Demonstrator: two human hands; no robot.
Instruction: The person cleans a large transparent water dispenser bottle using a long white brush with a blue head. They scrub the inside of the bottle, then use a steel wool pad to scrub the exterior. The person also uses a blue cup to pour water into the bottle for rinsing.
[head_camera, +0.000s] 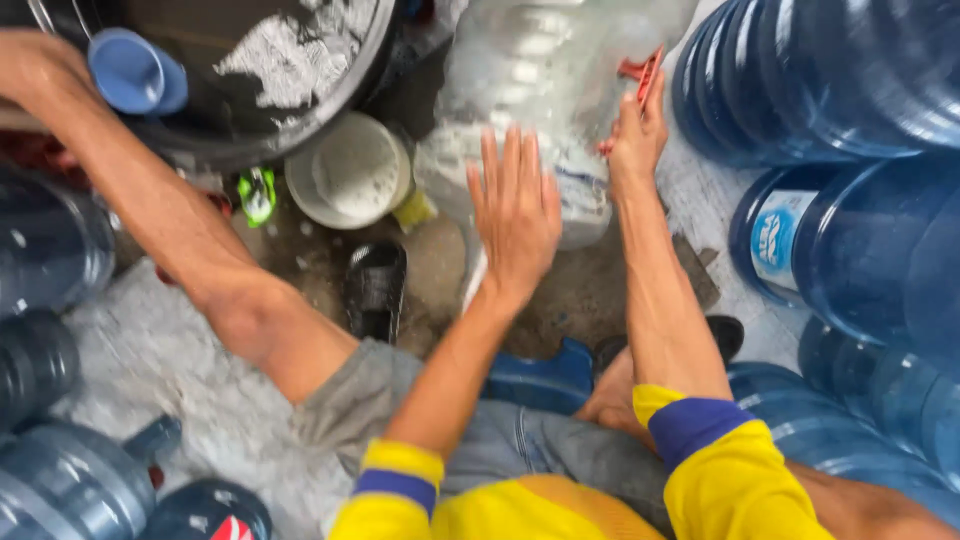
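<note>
On the far left lie dark blue water jugs (50, 250) on the wet floor (170, 370). Above them sits a big black tub (290, 110) with a blue cup (130, 72) at its rim. A bare leg (190, 240) stretches toward it. Next comes a white bowl (352, 172) and a black sandal (376, 290) on the floor.

In the middle stands a big clear jug (540, 90), wet and soapy looking. The left hand (515, 215) rests flat on its side, fingers spread wide, gripping nothing. The right hand (637, 140) is closed on a red brush (640, 82) (only its red edge shows) held against the jug.

The jug looks stiff but slippery, and light if it is empty. A safe hold would be one palm on each side, or around the neck.

On the right more blue jugs (850, 200) are stacked close together.
</note>
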